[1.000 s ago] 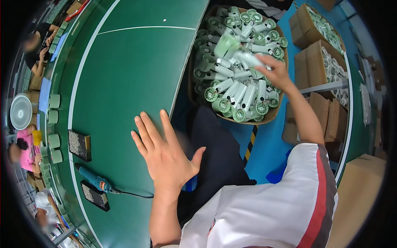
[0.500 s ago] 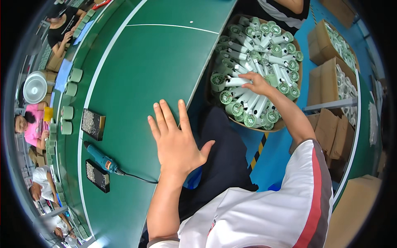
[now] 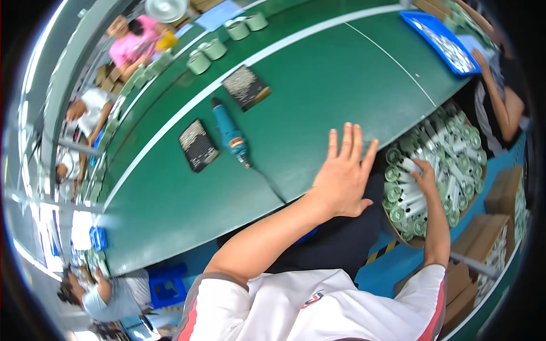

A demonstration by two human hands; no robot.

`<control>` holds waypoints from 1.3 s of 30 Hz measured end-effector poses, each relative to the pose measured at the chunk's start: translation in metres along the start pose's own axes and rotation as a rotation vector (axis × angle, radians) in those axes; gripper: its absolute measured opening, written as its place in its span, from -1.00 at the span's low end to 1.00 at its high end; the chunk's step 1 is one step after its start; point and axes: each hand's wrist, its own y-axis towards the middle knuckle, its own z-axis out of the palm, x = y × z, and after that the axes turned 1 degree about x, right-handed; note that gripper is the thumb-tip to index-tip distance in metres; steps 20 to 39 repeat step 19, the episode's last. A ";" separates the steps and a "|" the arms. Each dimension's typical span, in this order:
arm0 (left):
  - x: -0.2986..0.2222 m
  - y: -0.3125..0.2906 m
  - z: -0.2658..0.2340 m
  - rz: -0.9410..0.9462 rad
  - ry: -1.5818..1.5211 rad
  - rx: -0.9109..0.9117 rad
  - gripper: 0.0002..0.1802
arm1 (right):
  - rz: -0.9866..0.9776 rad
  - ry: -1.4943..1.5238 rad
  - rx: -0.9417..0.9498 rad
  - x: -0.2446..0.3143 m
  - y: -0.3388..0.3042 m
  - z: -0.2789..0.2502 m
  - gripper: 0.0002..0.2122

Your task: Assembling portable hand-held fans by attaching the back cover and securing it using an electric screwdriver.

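My left hand (image 3: 341, 184) is spread flat, palm down, at the near edge of the green table (image 3: 318, 85), holding nothing. My right hand (image 3: 425, 177) reaches into a cardboard box (image 3: 418, 243) beside the table, its thumb and fingers closed on the white handle of a part (image 3: 410, 165) with a pale green round end. Many similar white-handled parts (image 3: 455, 162) lie jumbled around it. On the table, left of my left hand, lies a teal electric screwdriver (image 3: 229, 129) with a black cord.
Two black trays of small metal pieces, one above (image 3: 255, 99) and one left (image 3: 206, 161), flank the screwdriver. Pale green cylinders (image 3: 213, 50) stand along the far side. A blue tray (image 3: 463, 69) sits far right. Several people work around the table; more boxes (image 3: 483, 230) stand at right.
The view has swung left, so table and box appear turned and shifted. My left hand stays spread by the table edge. My right hand remains at the white handle in the box.
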 end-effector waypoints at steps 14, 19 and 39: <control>0.000 -0.014 0.003 0.033 -0.081 -0.062 0.34 | -0.100 -0.358 0.036 -0.018 -0.001 0.010 -0.40; 0.017 -0.008 0.032 0.098 -0.443 -0.193 0.34 | 0.041 -0.330 0.010 0.020 0.005 0.002 -0.31; 0.017 -0.008 0.032 0.098 -0.443 -0.193 0.34 | 0.041 -0.330 0.010 0.020 0.005 0.002 -0.31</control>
